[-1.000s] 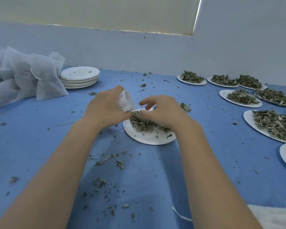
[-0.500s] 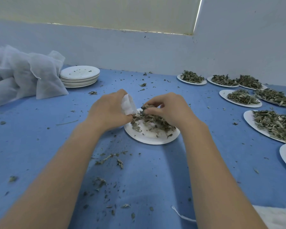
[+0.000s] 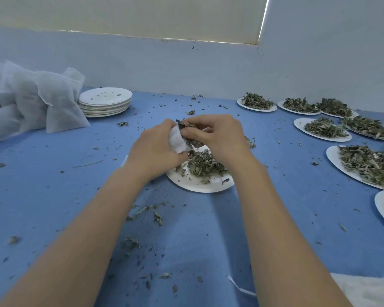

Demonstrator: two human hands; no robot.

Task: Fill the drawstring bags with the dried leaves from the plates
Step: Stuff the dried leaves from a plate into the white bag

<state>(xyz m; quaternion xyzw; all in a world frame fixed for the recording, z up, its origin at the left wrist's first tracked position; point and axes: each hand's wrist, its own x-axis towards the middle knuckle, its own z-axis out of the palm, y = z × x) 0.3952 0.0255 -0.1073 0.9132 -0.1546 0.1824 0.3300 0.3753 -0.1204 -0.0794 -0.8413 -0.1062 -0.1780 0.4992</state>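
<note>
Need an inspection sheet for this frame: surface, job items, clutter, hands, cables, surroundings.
Surface: blue cloth, strewn with leaf crumbs.
Job's things: small white bag; centre plate part full of leaves; more leaf plates at right.
Clutter: stack of emptied plates; heap of white bags at left.
Grippers: left hand grips the bag; right hand pinches leaves at its mouth.
Cables: nothing seen.
Surroundings: pale wall, blind above.
</note>
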